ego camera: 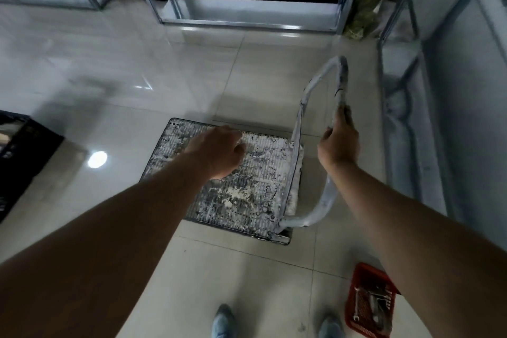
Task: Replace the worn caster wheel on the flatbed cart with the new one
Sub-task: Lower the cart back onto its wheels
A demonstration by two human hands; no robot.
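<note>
The flatbed cart [255,195] stands on the tiled floor [109,68] in the middle of the frame, with its deck facing up and covered with white stains. Its wheels are hidden under the deck. The looped handle [340,82] rises from the right end of the cart, wrapped in a pale dirty covering.

The right hand [340,143] holds the near side of this handle, with the fingers clamped around the tube. The left hand [219,151] is above the upper left part of the deck. Its fingers are loosely bent and hold nothing; it is blurred, so I cannot tell if it touches the deck.

At the lower right of the frame a red basket [352,307] sits on the floor with wrenches [380,307] inside. A black crate [24,151] is at the left edge. Metal shelves [247,22] stand along the top, and a green bundle [367,5] leans beside them at the upper right. Two shoes [223,321] show at the bottom edge.
</note>
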